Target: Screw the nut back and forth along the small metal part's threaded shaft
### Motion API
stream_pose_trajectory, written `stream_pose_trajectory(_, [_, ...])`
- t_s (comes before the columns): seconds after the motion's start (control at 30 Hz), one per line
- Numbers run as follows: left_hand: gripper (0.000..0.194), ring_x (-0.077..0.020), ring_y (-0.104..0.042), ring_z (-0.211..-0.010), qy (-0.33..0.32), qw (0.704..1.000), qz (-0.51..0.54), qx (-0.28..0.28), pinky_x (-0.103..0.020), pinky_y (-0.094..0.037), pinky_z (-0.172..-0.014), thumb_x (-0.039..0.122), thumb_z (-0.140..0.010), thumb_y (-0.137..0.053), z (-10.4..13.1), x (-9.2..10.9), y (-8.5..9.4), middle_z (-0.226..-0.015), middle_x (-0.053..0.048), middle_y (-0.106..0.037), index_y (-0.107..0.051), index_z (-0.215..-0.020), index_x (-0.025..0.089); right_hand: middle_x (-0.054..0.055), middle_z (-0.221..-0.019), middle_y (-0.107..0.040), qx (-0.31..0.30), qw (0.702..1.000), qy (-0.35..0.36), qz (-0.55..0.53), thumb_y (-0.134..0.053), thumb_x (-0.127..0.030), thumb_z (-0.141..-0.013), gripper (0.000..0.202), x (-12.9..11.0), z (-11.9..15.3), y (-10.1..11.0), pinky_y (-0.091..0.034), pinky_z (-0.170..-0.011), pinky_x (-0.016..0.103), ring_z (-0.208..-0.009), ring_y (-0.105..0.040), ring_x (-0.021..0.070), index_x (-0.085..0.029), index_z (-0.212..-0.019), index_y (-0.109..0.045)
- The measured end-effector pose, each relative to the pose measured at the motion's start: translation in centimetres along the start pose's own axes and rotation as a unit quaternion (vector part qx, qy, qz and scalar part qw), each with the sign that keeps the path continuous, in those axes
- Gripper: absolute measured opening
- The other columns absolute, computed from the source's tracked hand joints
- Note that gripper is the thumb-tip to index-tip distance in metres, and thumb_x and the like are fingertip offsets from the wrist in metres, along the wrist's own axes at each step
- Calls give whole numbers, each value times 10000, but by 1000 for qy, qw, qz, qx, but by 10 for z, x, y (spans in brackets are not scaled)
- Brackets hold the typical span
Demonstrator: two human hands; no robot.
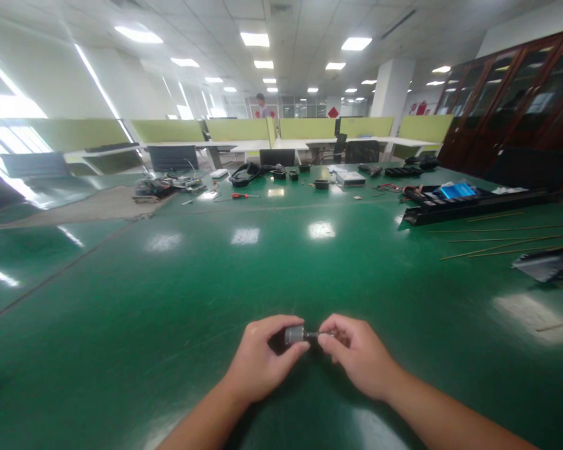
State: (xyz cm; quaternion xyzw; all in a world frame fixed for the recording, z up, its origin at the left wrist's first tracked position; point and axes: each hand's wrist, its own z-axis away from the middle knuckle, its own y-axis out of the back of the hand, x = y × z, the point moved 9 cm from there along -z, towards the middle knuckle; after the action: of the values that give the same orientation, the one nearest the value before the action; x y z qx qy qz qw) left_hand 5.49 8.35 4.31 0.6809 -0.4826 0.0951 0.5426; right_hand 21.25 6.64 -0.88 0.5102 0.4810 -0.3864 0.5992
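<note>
The person's two hands held a small cylindrical part [294,335] between them, low in the view and near its middle, over the bare green tabletop [192,294]. The part's body was a short, stubby grey cylinder, dull and metallic, lying sideways with its length running left to right. A paler band showed toward its right end, and from that end a thin, darker shaft [312,335] reached across the gap to the other hand. Blur hid any finer markings.

The left hand [261,357] had closed around the body, thumb along the near side and index finger along the far side. The right hand [356,355] pinched narrowly at the shaft's outer end, thumb against fingers; the fingertips covered that tip, so its shape could not be made out. Well beyond both hands, a screwdriver [242,195] with a red handle lay on the table.
</note>
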Motion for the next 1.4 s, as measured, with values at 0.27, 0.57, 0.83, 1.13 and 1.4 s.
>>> stream_pose_trajectory(0.27, [237,-225,-732,-817,-3,1000,2,7,-320,-578,-791,320,-778,-760,1,0,2,-922,-40,-779,-758,-998,232,-16,-665,-588,-5,1000,16,11,-552,-328,-928,215,-1,0,0,-385,-568,230,-598,-544,129,-167,-809,-630])
stream_pose_trajectory(0.57, [236,-234,-736,-833,0,1000,-3,10,-337,-582,-805,323,-767,-770,1,-1,2,-928,-39,-781,-761,-986,236,-18,-655,-581,-3,1000,19,15,-546,-314,-927,218,-4,1,1,-389,-574,231,-598,-543,131,-168,-781,-617])
stream_pose_trajectory(0.83, [239,-232,-734,-831,-1,1000,-2,8,-334,-580,-804,334,-773,-769,0,-2,1,-928,-34,-780,-758,-994,243,-20,-656,-592,1,1000,17,22,-548,-319,-926,215,-4,0,1,-387,-572,229,-599,-558,132,-173,-787,-625])
stream_pose_trajectory(1.13, [239,-235,-733,-837,2,1000,1,4,-336,-578,-806,327,-776,-761,1,-3,1,-934,-42,-779,-758,-996,233,-18,-659,-587,0,1000,16,14,-551,-326,-926,222,-3,1,0,-382,-570,233,-599,-551,133,-170,-785,-620])
stream_pose_trajectory(1.4, [239,-225,-731,-837,-1,1000,4,6,-332,-573,-815,318,-772,-767,0,-1,2,-935,-28,-779,-757,-998,241,-13,-656,-586,1,1000,17,20,-545,-314,-924,224,-6,0,1,-384,-576,241,-603,-552,138,-165,-773,-615])
